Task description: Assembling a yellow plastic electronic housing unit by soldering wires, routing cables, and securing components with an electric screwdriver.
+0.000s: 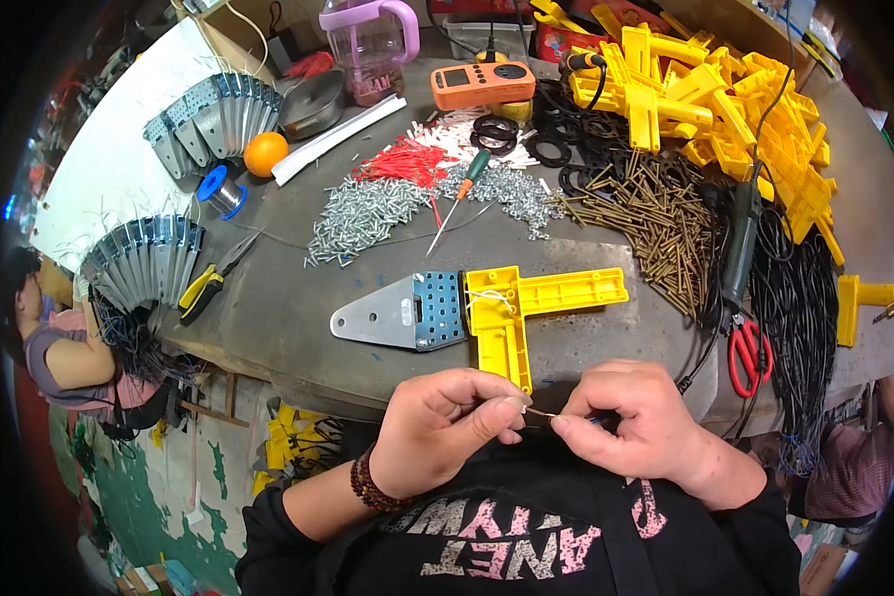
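Two hands are brought together just off the near edge of the workbench (pixel 268 328), above the dark lap. A thin wire (pixel 538 412) is pinched between them: the left hand (pixel 445 429) is closed on one end with thumb and forefinger, and the right hand (pixel 634 417) is closed on the other end. The wire is held taut and short between the fingertips, seemingly so that its end can be worked with fine control; whether it is being stripped or twisted cannot be told, since the piece is very small in the view.

Directly ahead, near the front edge, a yellow plastic bracket (pixel 526 303) is laid flat with a grey metal plate (pixel 402 313) butted against its left side, both kept within easy reach. Supplies are massed farther back: a heap of silver screws (pixel 368 214), a pile of brass screws (pixel 651 214), red and white sleeves (pixel 407 159) and a screwdriver (pixel 457 204) across them. More yellow brackets (pixel 715 99) are heaped at the far right corner, black cables (pixel 800 308) are draped over the right edge beside red scissors (pixel 750 353), and yellow-handled pliers (pixel 209 283) are left near the left edge by fanned metal plates (pixel 144 263).
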Available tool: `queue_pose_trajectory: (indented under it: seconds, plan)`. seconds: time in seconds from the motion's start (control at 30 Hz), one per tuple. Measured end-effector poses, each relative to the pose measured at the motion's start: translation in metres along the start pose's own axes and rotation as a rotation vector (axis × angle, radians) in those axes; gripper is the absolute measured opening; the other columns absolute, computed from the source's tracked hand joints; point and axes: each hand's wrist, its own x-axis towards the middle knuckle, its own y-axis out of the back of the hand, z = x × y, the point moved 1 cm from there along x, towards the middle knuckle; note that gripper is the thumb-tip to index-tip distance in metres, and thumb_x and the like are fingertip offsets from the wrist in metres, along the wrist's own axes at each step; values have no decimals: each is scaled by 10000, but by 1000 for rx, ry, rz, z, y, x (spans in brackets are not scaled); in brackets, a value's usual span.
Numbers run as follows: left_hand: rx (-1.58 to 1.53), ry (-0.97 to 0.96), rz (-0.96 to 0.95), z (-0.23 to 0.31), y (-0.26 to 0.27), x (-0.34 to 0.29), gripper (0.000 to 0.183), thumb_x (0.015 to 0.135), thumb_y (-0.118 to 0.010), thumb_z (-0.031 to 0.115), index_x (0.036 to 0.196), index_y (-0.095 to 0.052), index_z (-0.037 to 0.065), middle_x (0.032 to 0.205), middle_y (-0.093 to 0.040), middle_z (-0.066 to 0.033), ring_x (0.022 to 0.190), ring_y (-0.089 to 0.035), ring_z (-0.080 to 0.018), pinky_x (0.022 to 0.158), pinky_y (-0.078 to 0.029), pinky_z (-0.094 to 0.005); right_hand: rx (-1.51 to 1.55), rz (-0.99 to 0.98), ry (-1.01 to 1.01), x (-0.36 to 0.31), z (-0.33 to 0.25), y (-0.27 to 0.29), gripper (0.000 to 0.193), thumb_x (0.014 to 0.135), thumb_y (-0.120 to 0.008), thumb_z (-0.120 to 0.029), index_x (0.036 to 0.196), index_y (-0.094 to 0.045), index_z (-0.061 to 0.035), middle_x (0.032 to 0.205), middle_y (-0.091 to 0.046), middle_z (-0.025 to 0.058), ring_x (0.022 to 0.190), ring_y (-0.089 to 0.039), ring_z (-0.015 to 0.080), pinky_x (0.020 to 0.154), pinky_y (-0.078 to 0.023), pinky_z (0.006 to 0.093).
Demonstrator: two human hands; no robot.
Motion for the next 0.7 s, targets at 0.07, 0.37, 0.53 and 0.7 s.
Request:
queue_pose_trajectory:
  seconds: [0.07, 0.37, 0.53, 0.7]
  plan:
    - [19, -9, -3, 0, -2, -1, 138, 946, -597, 40, 1016, -613, -78, 914, -670, -110, 798, -671, -155, 762, -559, -278, -10, -9, 29, -1, 0, 0, 162, 784, -700, -153, 684, -616, -58, 612, -585, 65, 520, -569, 236, 473, -428, 334]
    - [396, -218, -48, 4, -1, -1, 148, 900, -672, 59, 1027, -687, -17, 892, -694, -89, 778, -680, -109, 673, -541, -226, 139, -149, -88, -2, -5, 7, 140, 841, -687, -189, 801, -669, -56, 710, -627, 86, 641, -615, 244, 557, -467, 333]
    - [223, -131, -110, 1, -4, -1, 191, 909, -654, 39, 1086, -673, -32, 920, -699, -99, 800, -681, -117, 723, -542, -233, 188, -185, -52, -2, -1, 8, 144, 858, -683, -181, 896, -677, -42, 768, -634, 87, 704, -621, 224, 598, -474, 315]
    - [52, -31, -84, 2, -6, -1, 176, 922, -615, 3, 1072, -657, -78, 934, -691, -150, 813, -693, -177, 737, -562, -268, 222, -180, -152, -4, -3, 11, 130, 853, -694, -155, 906, -684, -37, 745, -612, 62, 680, -601, 174, 596, -466, 295]
